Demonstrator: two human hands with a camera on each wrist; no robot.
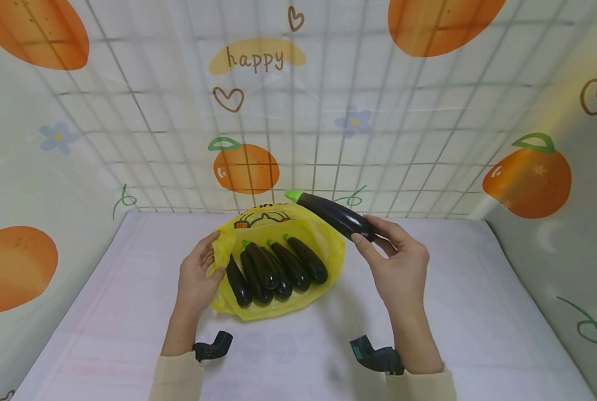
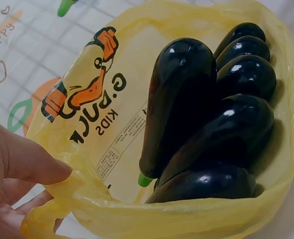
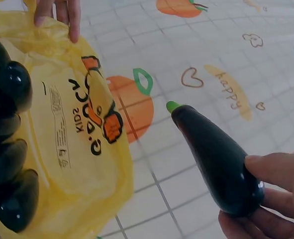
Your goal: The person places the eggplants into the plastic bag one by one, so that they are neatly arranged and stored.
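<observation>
A yellow plastic bag (image 1: pixel 328 245) with a printed cartoon duck lies with its mouth wide, and several dark eggplants (image 1: pixel 306 259) with green tips lie inside it. My left hand (image 1: pixel 198 273) pinches the bag's left rim between thumb and fingers; the gathered plastic shows close up in the left wrist view. Up and to the right of the bag, my right hand (image 1: pixel 401 259) holds one eggplant (image 1: pixel 333 214) by its thick rounded end. Its green tip points left, over the bag's far edge. In the right wrist view the thumb lies on top of this eggplant (image 3: pixel 219 164), fingers beneath.
A white cloth covers the table (image 1: pixel 479 312). Behind it rises a wire grid (image 1: pixel 318 128) covered by a sheet printed with oranges, hearts and flowers. Similar printed sheets stand at the left and right sides. Each wrist wears a dark camera mount (image 1: pixel 376 356).
</observation>
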